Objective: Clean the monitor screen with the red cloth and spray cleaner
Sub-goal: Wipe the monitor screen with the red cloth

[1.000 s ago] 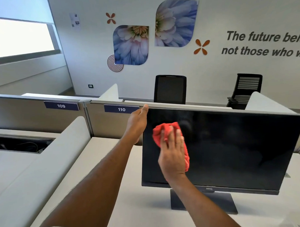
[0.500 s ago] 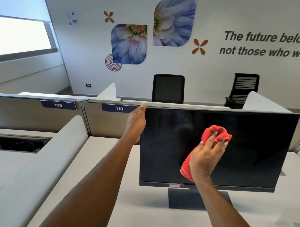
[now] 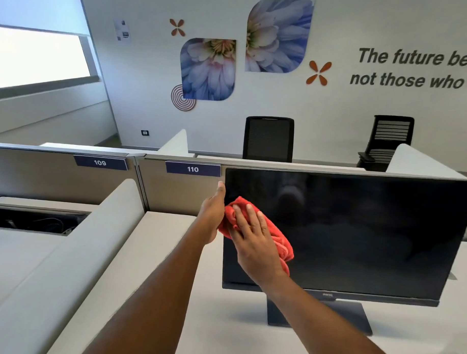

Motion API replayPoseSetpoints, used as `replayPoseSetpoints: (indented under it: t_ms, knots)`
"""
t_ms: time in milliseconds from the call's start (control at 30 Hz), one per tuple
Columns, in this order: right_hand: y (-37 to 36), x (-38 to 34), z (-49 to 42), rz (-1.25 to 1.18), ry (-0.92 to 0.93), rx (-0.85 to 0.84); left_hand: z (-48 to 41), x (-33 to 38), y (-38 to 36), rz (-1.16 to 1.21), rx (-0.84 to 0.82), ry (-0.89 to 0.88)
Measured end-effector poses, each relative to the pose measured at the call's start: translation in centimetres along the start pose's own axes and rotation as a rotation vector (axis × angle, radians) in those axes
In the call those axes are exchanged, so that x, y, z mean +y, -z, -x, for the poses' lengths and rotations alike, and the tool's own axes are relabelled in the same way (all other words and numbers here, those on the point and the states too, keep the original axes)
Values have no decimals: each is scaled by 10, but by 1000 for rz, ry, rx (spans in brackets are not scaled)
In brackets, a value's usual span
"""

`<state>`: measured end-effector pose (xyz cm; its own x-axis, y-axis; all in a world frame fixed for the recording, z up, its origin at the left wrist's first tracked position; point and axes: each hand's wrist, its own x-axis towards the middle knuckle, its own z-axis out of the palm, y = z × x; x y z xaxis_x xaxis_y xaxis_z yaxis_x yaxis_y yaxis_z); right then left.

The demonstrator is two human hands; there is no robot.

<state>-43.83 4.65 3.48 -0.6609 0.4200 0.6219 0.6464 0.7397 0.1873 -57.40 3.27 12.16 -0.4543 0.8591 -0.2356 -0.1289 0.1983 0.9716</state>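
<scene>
**Cloth pressed to the screen's left side**

I see the right hand [image 3: 252,241] laid flat over the red cloth [image 3: 278,244], fingers spread and pointing up and to the left, pushing the bunched fabric against the dark monitor screen [image 3: 361,230]. The cloth sits under the palm and fingers, spilling out beyond the hand towards the lower right and peeking out at the upper left, near the screen's left edge (it is a flat press rather than a pinch, as far as I can tell).

The left hand [image 3: 211,216] is at the monitor's left edge, just beside the cloth, fingers extended upward along the bezel; its fingers behind the panel are hidden from me, so I cannot tell how firmly it grips. The two hands are nearly touching, with a corner of the cloth between them.

The monitor stands on its dark base [image 3: 338,316] on a pale desk [image 3: 156,259]. Behind it runs a partition [image 3: 180,192] carrying number plates 109 [image 3: 100,162] and 110 [image 3: 192,169]. Beyond that, two black chairs, one [image 3: 268,138] left of the other [image 3: 390,139], stand against the wall, which carries flower pictures [image 3: 208,69] and lettering. My right forearm crosses the lower left of the screen and hides part of the bottom bezel.
</scene>
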Motion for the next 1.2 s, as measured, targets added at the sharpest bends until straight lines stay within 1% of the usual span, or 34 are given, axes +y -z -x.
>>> replayPoseSetpoints:
  t_ms: [100, 133, 300, 467, 533, 600, 633, 667, 733, 867, 1000, 1100, 1200]
  knots:
    - [12, 14, -25, 2, -101, 44, 1, -6, 5, 11, -122, 18]
    - [14, 18, -31, -2, -99, 43, 1, -8, 7, 15, -148, 22]
    - [6, 18, -16, -14, 35, 7, 0, -13, 9, 28, -195, 26]
    - [-12, 10, 25, 35, 207, -138, 0, -12, 9, 0, -209, 35]
    - [-20, 7, 43, 70, 293, -219, 1, -12, 9, -5, -227, 31]
    - [-23, 5, 55, 94, 326, -303, 2, -13, 9, -16, -225, 33]
    - [-21, 5, 58, 102, 325, -319, 2, -14, 9, -21, -221, 31]
    - [-20, 5, 58, 111, 325, -314, 1, -15, 9, -22, -222, 30]
    - [-13, 8, 51, 123, 291, -246, 2, -20, 10, -12, -228, 37]
    - [11, 24, 11, 111, 8, -34, 0, -28, 13, 18, -241, 41]
    - [26, 29, -20, 48, -122, -23, 2, -24, 9, 20, -234, 26]
    - [19, 21, -16, 38, -104, -21, 3, -25, 8, 21, -212, 34]
    - [6, 10, 6, 34, 15, -28, 4, -26, 9, 36, -181, 58]
